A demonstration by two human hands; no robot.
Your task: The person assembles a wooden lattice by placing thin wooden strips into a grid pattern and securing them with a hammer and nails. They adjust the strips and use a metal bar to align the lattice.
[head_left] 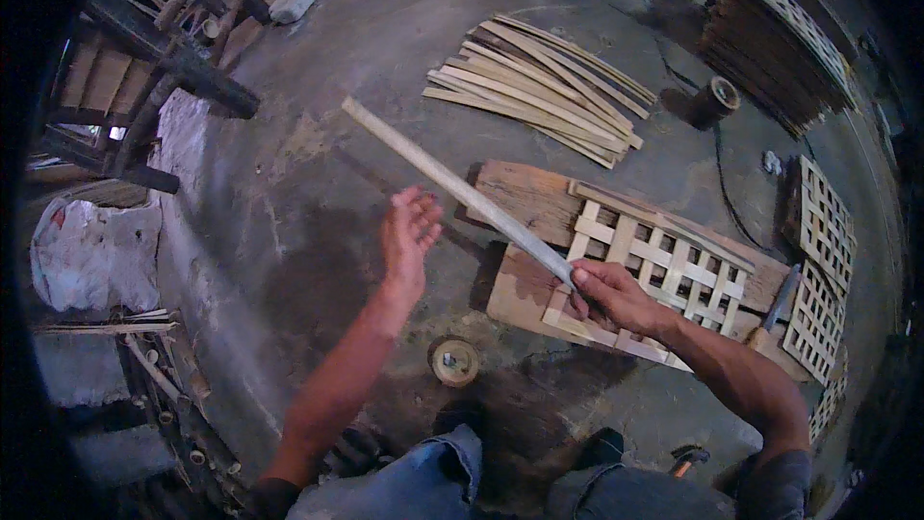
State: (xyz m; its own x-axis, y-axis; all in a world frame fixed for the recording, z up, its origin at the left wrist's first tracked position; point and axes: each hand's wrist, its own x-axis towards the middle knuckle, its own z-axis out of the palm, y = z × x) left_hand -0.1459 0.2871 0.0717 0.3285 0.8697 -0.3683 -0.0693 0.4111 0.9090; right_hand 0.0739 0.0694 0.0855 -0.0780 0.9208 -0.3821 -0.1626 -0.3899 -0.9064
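My right hand (616, 297) is closed on the near end of a long, pale bamboo strip (452, 188), which slants up and away to the left. Below the strip's far half, my left hand (409, 231) is held up with its fingers apart and nothing in it. Under my right hand lies a woven bamboo lattice panel (664, 265), partly hidden by that hand and forearm. It rests on a wooden board (525, 188), with a thin batten (664, 223) along its far edge.
A pile of bamboo strips (544, 87) lies on the floor ahead. At right are a knife (778, 306), finished lattice panels (823, 217), a panel stack (780, 43) and a bamboo tube (714, 101). A round container (455, 362) and a hammer-like tool (688, 460) sit near my feet.
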